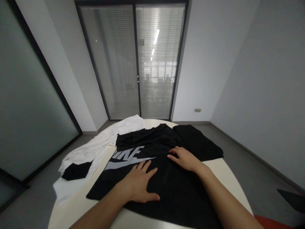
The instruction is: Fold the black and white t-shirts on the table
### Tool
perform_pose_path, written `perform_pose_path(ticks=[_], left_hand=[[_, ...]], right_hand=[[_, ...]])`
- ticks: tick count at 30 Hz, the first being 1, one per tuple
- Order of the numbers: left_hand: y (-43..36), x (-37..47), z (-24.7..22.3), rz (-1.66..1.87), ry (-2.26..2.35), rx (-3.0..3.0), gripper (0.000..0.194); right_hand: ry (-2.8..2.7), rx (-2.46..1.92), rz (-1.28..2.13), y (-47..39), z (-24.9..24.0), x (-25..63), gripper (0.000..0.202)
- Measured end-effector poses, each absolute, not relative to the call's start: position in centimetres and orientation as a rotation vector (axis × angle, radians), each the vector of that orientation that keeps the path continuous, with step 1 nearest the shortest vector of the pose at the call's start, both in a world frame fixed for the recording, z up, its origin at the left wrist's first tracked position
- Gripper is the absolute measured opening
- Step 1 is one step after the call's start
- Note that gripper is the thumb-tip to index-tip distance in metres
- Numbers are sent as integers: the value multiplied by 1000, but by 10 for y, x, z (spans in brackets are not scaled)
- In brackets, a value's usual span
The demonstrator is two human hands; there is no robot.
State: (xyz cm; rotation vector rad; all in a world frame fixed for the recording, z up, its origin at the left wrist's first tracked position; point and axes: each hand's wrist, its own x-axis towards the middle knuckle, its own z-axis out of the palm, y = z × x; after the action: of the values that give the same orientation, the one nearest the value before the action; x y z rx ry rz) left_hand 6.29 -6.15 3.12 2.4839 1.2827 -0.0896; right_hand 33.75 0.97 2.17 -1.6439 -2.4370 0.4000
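A black T-shirt (176,181) with a pale grey NIKE print lies spread over the table, its collar end bunched toward the far side. My left hand (140,181) rests flat on its lower middle, fingers spread, just below the print. Farther up and to the right, my right hand (182,157) touches the cloth with its fingers slightly bent and apart. Neither hand grips anything. Part of the shirt is hidden under my hands and forearms.
The round cream table (228,178) carries a rumpled white garment (102,140) with a black patch at left. A folded black garment (200,143) lies at the back right. Beyond stand glass doors with blinds (157,63). Something red (269,221) shows at lower right.
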Motion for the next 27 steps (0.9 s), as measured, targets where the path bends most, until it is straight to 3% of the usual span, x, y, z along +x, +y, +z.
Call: perform_pose_path(ticks=[4, 7, 13, 19, 24, 27], left_hand=[[-63, 67, 35, 3, 1290, 2508, 74], [-58, 66, 31, -58, 1355, 2470, 83], [-54, 62, 23, -98, 1391, 2421, 91], [-58, 64, 34, 87, 1318, 2571, 66], [-52, 65, 36, 146, 1300, 2604, 51], [-42, 61, 26, 200, 1373, 2622, 51]], right_hand=[[-2436, -1717, 336, 8, 25, 337, 44], [-2446, -1669, 339, 8, 21, 337, 46], [-2484, -1606, 415, 14, 10, 340, 67], [-2491, -1619, 574, 9, 21, 344, 94], [-2547, -1642, 608, 2, 29, 343, 99], [-2542, -1701, 630, 1, 30, 342, 101]])
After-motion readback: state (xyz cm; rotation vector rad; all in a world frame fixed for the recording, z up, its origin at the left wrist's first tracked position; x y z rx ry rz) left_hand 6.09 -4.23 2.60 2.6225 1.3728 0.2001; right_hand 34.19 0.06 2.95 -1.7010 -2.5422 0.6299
